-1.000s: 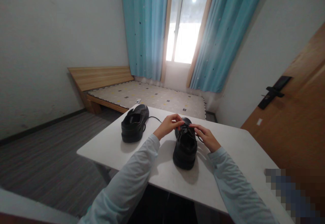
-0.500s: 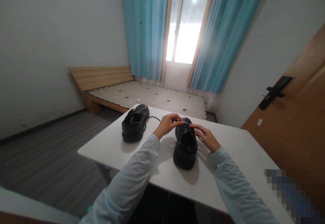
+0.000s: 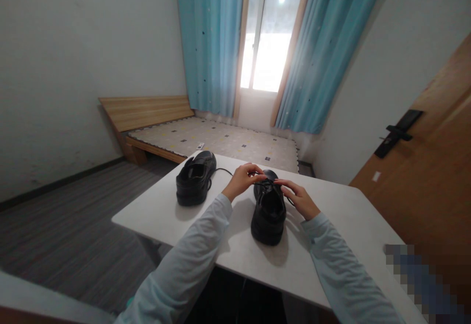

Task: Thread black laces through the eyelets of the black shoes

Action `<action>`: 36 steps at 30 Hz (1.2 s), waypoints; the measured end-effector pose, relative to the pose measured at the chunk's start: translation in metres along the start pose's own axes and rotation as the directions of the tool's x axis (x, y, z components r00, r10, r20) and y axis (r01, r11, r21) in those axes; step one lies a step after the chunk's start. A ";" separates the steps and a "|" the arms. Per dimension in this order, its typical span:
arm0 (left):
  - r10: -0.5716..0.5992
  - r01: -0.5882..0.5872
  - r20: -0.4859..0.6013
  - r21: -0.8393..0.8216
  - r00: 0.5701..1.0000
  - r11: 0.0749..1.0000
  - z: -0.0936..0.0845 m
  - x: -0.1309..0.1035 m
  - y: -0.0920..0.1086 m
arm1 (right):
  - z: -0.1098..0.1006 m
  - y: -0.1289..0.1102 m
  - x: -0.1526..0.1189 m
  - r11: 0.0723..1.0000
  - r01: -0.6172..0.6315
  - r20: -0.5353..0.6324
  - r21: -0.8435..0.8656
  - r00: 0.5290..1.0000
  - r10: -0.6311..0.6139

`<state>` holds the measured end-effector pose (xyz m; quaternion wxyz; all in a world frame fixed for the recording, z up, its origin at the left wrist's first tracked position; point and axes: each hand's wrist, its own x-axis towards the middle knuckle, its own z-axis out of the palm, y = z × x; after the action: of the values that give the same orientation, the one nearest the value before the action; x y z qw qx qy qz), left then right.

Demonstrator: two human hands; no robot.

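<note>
A wooden bed (image 3: 221,135) is seen beyond a white table (image 3: 327,196). On the table, a black lace-up shoe (image 3: 268,228) is stood with its long axis aimed away from the person, heel close, toe far; a matching black shoe (image 3: 192,189) is set apart to the left, untouched. The first shoe is flanked by the left hand (image 3: 241,179) and the right hand (image 3: 300,199), neither plainly nearer. A black shoelace (image 3: 262,183) appears pinched between left thumb and forefinger; whether any is gripped by the bent right fingers cannot be told.
</note>
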<state>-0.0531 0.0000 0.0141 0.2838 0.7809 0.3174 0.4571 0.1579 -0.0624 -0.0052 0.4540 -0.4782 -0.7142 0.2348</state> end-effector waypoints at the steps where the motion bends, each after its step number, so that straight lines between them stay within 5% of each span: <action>1: 0.001 -0.001 0.002 0.002 1.000 1.000 0.000 0.000 0.000 | 0.000 0.000 0.000 1.000 0.001 0.000 0.000 1.000 -0.001; 19: 0.007 -0.005 -0.040 0.038 0.999 0.999 0.000 -0.001 -0.002 | 0.001 -0.002 -0.002 1.000 -0.013 -0.009 0.017 1.000 0.013; 29: 0.040 -0.028 0.204 -0.061 0.978 0.998 0.000 -0.005 0.008 | 0.001 -0.001 -0.004 0.996 -0.081 -0.045 0.044 0.996 0.083; 36: -0.079 0.067 0.089 0.132 0.993 0.989 0.007 -0.002 -0.009 | -0.001 -0.003 -0.002 0.997 -0.078 -0.112 0.004 0.991 0.078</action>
<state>-0.0499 0.0033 0.0037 0.2637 0.8061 0.3610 0.3878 0.1574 -0.0654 -0.0028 0.4835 -0.5183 -0.6685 0.2249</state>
